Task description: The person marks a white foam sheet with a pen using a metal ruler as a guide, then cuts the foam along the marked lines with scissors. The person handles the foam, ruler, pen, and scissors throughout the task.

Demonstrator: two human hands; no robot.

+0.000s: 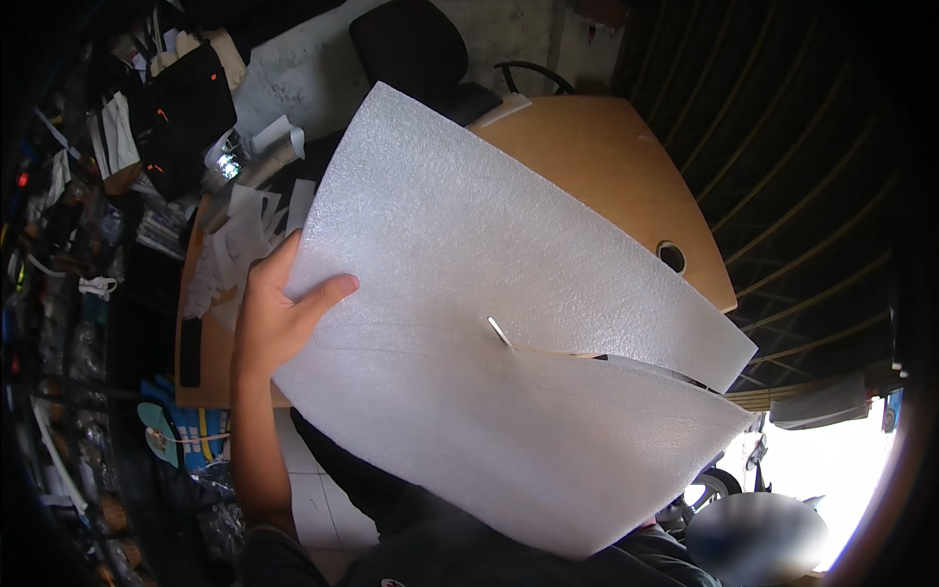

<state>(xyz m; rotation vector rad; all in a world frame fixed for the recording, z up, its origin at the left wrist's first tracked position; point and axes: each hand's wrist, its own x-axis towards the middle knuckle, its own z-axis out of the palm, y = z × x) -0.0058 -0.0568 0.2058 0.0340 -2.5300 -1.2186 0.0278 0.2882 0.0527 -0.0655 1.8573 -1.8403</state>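
Observation:
A large sheet of white foam (pixel 460 215) fills the middle of the view, tilted above the table. My left hand (pixel 276 313) grips its left edge, the thumb on top and the fingers behind it. A narrow, bright blade tip (pixel 500 332) pokes up through the sheet near its middle. From there a slit runs rightward to the right edge, where the two flaps stand apart. The tool this tip belongs to is hidden under the sheet, so I cannot tell its kind. My right hand does not show; the sheet covers that area.
Behind the sheet stands a wooden table (pixel 606 147) with a round cable hole (pixel 671 256). White scraps (pixel 240 235) lie on its left part. A dark chair (pixel 409 49) is at the back. Crowded shelves (pixel 88 342) line the left; a slatted shutter (pixel 782 166) borders the right.

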